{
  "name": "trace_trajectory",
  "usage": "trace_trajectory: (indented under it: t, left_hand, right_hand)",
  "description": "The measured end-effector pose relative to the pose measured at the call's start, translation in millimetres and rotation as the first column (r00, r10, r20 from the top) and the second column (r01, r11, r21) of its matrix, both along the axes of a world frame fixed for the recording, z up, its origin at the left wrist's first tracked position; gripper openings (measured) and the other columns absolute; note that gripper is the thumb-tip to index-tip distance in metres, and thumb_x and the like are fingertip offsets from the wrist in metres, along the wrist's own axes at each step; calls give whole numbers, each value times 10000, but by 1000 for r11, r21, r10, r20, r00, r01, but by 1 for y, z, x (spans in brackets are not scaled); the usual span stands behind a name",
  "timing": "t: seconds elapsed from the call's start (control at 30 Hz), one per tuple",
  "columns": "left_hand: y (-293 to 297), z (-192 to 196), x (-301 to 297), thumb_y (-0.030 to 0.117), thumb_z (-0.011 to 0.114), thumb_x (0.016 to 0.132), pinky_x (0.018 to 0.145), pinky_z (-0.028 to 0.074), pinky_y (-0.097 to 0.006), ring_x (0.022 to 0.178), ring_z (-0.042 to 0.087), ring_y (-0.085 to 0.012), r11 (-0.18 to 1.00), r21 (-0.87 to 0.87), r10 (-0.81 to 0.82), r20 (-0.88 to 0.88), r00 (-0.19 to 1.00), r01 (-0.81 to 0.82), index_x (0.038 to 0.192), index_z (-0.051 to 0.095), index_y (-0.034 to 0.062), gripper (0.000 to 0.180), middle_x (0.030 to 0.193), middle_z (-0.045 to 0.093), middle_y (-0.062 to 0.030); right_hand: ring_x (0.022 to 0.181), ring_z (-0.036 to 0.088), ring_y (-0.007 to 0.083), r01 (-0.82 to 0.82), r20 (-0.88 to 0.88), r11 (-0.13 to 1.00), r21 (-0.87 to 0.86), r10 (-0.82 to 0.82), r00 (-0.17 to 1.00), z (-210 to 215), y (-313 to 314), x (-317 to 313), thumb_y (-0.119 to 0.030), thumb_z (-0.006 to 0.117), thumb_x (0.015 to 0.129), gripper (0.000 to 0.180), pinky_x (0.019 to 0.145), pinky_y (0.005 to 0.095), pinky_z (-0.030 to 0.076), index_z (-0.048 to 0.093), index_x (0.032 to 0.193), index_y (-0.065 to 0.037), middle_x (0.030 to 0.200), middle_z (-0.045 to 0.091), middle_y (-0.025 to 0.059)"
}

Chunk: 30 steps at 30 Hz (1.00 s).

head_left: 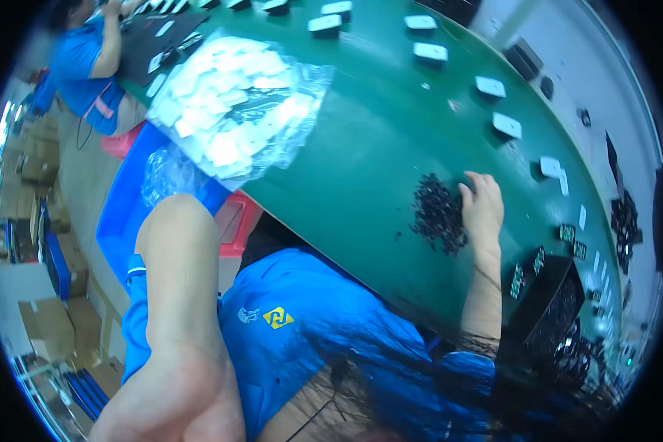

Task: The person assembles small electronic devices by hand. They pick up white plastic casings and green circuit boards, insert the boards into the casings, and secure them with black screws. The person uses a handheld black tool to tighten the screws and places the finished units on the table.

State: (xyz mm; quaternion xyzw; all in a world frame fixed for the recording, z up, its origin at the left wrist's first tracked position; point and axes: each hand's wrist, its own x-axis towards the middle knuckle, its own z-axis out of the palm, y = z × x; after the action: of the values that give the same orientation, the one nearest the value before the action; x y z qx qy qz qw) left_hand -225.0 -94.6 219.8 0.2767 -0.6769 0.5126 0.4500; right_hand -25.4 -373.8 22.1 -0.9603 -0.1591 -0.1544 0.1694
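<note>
Sorting on the big green tabletop (376,147), beside a clear bag of white pieces (236,103). Right hand (482,210) spread flat, touching the small black bits (438,217). Left hand (173,401) low, loosely curled, empty. Next, probably: pinching one bit carefully.

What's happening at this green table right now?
A person in a blue shirt sits at a green conveyor table. Their right hand rests against a heap of small black parts. Their left hand is raised close to the camera, away from the table. A clear plastic bag of white pieces lies nearby, and white rectangular casings line the belt.
</note>
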Motion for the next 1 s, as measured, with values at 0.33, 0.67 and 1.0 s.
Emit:
trace_trajectory:
  t: [0.33,0.67,1.0]
  left_hand:
    - [121,-49,65,100,539,882,815,446,-376,929,565,-207,767,-436,492,-71,868,-470,1055,609,77,188,1000,613,-52]
    - [196,-192,241,32,580,766,884,461,-374,1050,520,-301,-304,842,878,66,-475,-446,1012,584,-2,248,1069,579,-140]
    - [203,-178,212,7,604,775,709,498,-309,946,564,-253,-241,755,913,-37,-407,-610,994,638,46,225,983,599,-99]
  right_hand:
    - [843,529,344,-52,-107,981,-187,33,994,2,11,10,-22,573,805,75,732,428,435,521,859,-15,878,521,149]
    - [813,552,341,-39,-218,961,-272,-23,976,7,11,14,-9,578,795,92,720,425,454,548,882,-16,894,547,155]
    - [697,523,104,206,-202,843,497,-119,972,17,18,-18,-6,607,813,60,657,232,433,565,853,-19,804,557,25]
